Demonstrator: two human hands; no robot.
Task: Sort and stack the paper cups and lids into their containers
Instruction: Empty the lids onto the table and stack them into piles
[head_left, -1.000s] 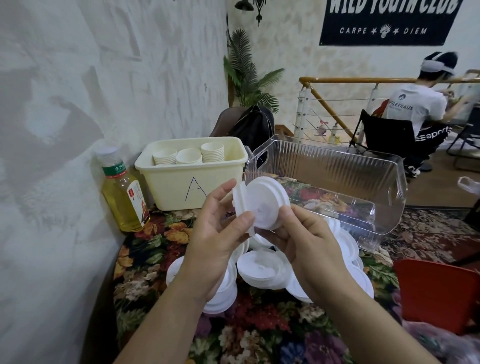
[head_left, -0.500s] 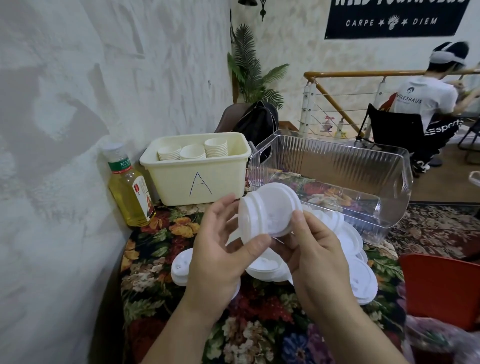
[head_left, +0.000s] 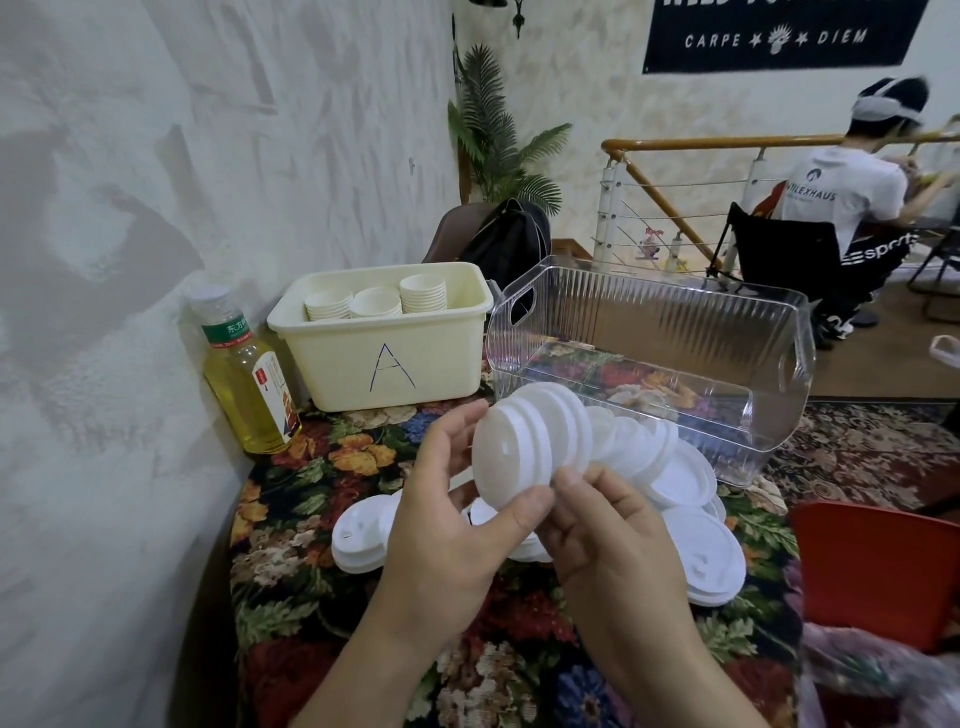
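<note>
Both hands hold a short stack of white lids (head_left: 524, 441) on edge above the floral table. My left hand (head_left: 457, 514) grips the stack from the left, thumb under its lower rim. My right hand (head_left: 618, 535) pinches the stack's lower right edge. More loose white lids (head_left: 696, 551) lie spread on the cloth beneath and to the right, and another pile of lids (head_left: 361, 535) lies to the left. A cream bin marked A (head_left: 384, 358) behind holds three stacks of paper cups (head_left: 376, 304). A clear ribbed container (head_left: 675, 322) stands empty at the right of it.
A bottle of yellow drink (head_left: 249, 384) stands against the wall left of the cream bin. A red chair (head_left: 878, 571) sits at the table's right edge. A backpack (head_left: 509, 244) rests behind the bins. A person sits at the far right.
The lid stack has turned so its flat face points toward me and has sunk a little lower. My view has shifted; both hands keep their hold.
</note>
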